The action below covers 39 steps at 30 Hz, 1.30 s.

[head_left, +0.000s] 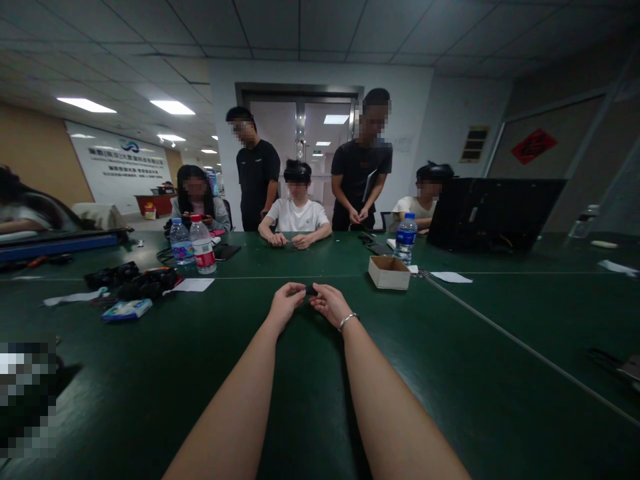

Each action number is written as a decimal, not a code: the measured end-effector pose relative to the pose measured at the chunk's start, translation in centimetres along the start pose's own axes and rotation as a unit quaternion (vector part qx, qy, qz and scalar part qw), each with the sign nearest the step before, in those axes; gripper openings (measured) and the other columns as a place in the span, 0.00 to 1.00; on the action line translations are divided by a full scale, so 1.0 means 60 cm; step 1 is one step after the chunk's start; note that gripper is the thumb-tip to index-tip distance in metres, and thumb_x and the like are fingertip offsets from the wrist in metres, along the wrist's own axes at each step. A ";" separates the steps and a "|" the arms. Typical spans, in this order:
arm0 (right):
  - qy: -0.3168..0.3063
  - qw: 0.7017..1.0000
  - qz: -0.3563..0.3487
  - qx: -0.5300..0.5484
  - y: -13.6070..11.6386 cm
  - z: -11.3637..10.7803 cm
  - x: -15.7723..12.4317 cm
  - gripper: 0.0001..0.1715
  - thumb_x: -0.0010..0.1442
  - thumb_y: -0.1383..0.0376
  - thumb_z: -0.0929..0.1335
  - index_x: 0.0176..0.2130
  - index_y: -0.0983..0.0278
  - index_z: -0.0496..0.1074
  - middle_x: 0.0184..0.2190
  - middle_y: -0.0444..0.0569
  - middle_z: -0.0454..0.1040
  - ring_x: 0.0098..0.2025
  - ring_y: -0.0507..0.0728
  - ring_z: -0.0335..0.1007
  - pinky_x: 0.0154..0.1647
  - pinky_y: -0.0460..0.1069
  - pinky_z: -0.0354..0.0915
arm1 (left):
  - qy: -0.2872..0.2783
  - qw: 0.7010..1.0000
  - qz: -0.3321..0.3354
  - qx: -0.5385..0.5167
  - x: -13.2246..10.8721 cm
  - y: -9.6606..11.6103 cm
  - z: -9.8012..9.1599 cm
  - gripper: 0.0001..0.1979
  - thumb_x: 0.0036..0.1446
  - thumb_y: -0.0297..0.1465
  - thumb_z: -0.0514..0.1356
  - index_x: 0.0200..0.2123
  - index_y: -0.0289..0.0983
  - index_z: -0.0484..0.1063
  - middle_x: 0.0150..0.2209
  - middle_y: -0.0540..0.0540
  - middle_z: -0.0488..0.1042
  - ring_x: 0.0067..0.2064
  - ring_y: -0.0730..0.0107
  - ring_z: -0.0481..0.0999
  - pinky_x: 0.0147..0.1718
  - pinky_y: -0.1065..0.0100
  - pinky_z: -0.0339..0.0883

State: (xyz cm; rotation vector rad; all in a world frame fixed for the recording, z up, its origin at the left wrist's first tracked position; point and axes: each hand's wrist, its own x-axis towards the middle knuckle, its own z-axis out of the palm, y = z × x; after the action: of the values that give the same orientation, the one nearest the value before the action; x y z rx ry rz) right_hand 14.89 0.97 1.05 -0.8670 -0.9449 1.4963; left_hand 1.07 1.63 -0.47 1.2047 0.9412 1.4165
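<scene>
Both my arms reach forward over the dark green table [310, 400]. Between my hands is a small black object [311, 291], too small to tell its kind. My left hand [288, 305] pinches its left end with thumb and fingers. On the other side, my right hand [330, 304] has its fingers closed on the right end, and a silver bangle [349, 322] circles that wrist. The fingers cover part of the black object.
An open cardboard box [389, 273] stands right of my hands, near a water bottle [406, 239]. To the left are a red-capped bottle [203, 245], black gear [145, 282] and a blue-white packet [127, 310]. A monitor [495, 212] stands far right. Several people sit or stand across the table.
</scene>
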 end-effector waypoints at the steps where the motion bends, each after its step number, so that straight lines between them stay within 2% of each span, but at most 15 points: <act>1: 0.000 1.000 0.000 0.000 0.000 0.000 0.000 0.11 0.52 0.64 0.71 0.27 0.67 0.65 0.17 0.46 0.68 0.18 0.50 0.67 0.17 0.40 0.61 | 0.000 1.000 0.000 0.000 0.001 -0.001 -0.001 0.16 0.37 0.33 0.67 0.32 0.34 0.73 0.35 0.42 0.71 0.36 0.69 0.71 0.36 0.68 0.65; 18: 0.005 1.000 0.004 0.003 -0.001 0.000 -0.001 0.11 0.52 0.64 0.71 0.27 0.67 0.65 0.17 0.46 0.68 0.18 0.50 0.67 0.17 0.40 0.61 | -0.005 1.000 0.003 0.003 0.004 -0.008 -0.001 0.17 0.38 0.34 0.67 0.34 0.34 0.72 0.35 0.43 0.71 0.35 0.71 0.71 0.34 0.70 0.66; 23: 0.005 1.000 0.005 0.006 -0.002 0.002 -0.002 0.10 0.54 0.66 0.69 0.26 0.67 0.64 0.16 0.47 0.68 0.18 0.50 0.67 0.17 0.41 0.60 | 0.027 0.998 -0.042 -0.044 0.005 -0.003 0.004 0.19 0.42 0.36 0.66 0.37 0.36 0.69 0.33 0.45 0.71 0.30 0.75 0.71 0.31 0.71 0.67; 26: 0.006 1.000 0.005 0.004 -0.003 0.002 -0.003 0.10 0.54 0.65 0.69 0.26 0.67 0.65 0.16 0.47 0.68 0.18 0.50 0.66 0.17 0.41 0.60 | 0.033 0.996 -0.073 -0.038 0.008 -0.005 0.006 0.17 0.45 0.40 0.64 0.34 0.34 0.69 0.31 0.44 0.71 0.27 0.75 0.71 0.27 0.72 0.66; 30: 0.004 1.000 0.001 0.004 -0.001 -0.001 -0.001 0.10 0.53 0.65 0.70 0.27 0.67 0.65 0.17 0.47 0.68 0.18 0.50 0.66 0.17 0.41 0.60 | 0.005 0.999 -0.039 -0.005 0.007 -0.008 0.005 0.16 0.43 0.39 0.65 0.31 0.32 0.70 0.28 0.45 0.71 0.27 0.75 0.70 0.26 0.74 0.65; 34: 0.004 1.000 0.002 0.000 0.002 -0.004 0.003 0.09 0.54 0.65 0.69 0.28 0.68 0.65 0.17 0.47 0.69 0.18 0.50 0.66 0.17 0.40 0.60 | -0.009 1.000 0.000 0.003 0.001 -0.003 0.003 0.15 0.42 0.35 0.66 0.34 0.34 0.72 0.33 0.44 0.72 0.32 0.74 0.71 0.31 0.73 0.66; 39: 0.002 1.000 0.004 -0.003 0.001 -0.002 0.002 0.08 0.55 0.66 0.68 0.28 0.68 0.65 0.17 0.47 0.69 0.18 0.50 0.66 0.17 0.40 0.60 | -0.012 1.000 0.008 0.015 -0.003 0.002 0.002 0.18 0.39 0.33 0.67 0.36 0.34 0.72 0.35 0.43 0.72 0.34 0.71 0.72 0.33 0.71 0.67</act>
State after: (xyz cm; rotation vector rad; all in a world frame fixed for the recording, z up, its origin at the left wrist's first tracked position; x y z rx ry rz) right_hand 14.95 1.09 0.97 -0.8793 -0.9433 1.4986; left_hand 1.18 1.41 -0.40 1.2515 0.9412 1.4020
